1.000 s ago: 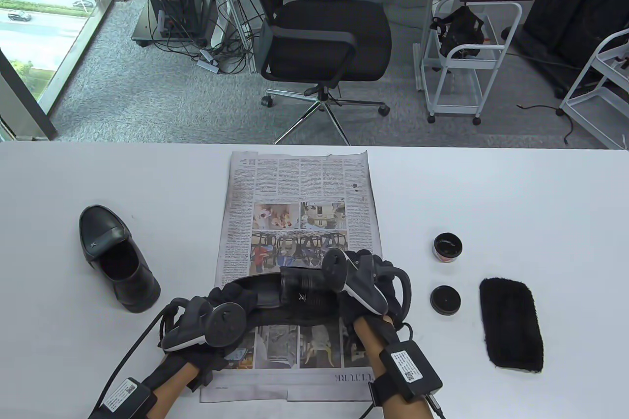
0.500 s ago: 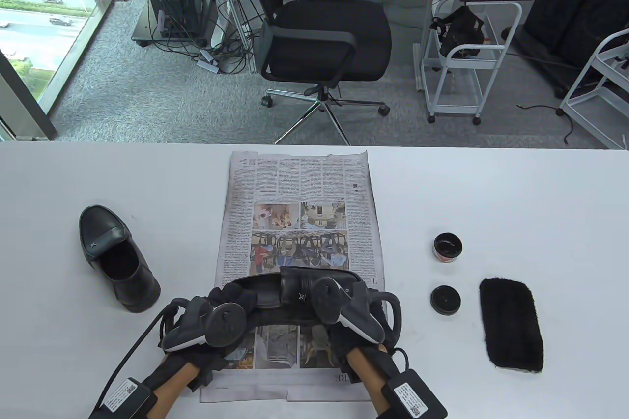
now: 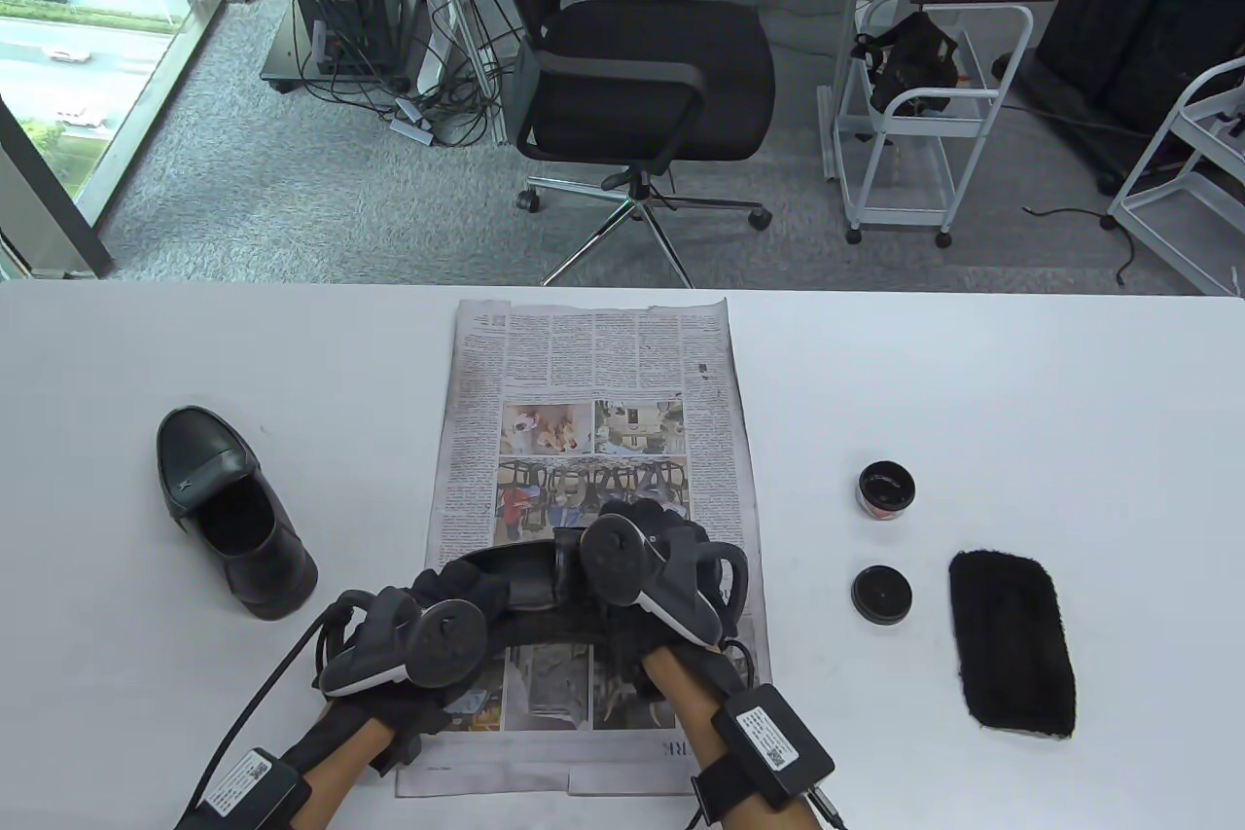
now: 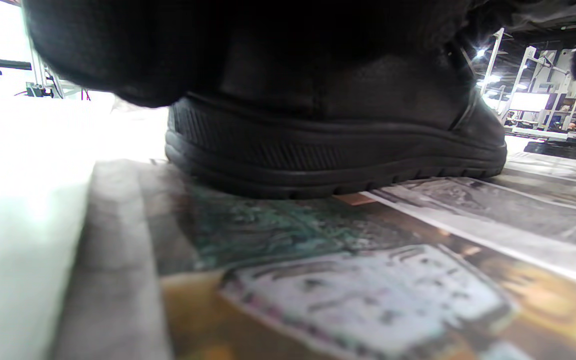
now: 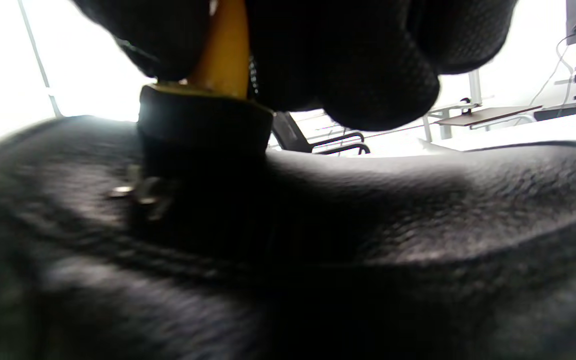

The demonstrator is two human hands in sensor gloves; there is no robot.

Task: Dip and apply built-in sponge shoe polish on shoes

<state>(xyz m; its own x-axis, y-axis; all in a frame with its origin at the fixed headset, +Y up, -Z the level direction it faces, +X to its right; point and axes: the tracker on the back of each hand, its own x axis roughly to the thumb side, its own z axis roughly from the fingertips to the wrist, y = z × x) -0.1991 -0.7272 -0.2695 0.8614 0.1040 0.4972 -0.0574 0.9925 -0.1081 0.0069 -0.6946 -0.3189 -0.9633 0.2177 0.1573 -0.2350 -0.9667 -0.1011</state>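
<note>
A black shoe (image 3: 520, 582) lies across the newspaper (image 3: 593, 363) near the front edge. My left hand (image 3: 457, 589) grips its heel end; the left wrist view shows the sole (image 4: 318, 160) flat on the paper. My right hand (image 3: 654, 528) is over the shoe's front part. In the right wrist view its fingers (image 5: 368, 60) pinch a yellow-handled applicator (image 5: 220, 50) whose black sponge (image 5: 203, 135) presses on the shoe's leather (image 5: 393, 225). The open polish tin (image 3: 886, 489) stands to the right, apart from both hands.
A second black shoe (image 3: 229, 514) stands on the white table (image 3: 1021, 382) at the left. The tin's lid (image 3: 881, 595) and a black cloth (image 3: 1013, 643) lie at the right. An office chair (image 3: 642, 71) stands beyond the far edge.
My right hand has swept with the applicator from the shoe's right end back and then left, now over the middle of the upper. The left hand and shoe have stayed put.
</note>
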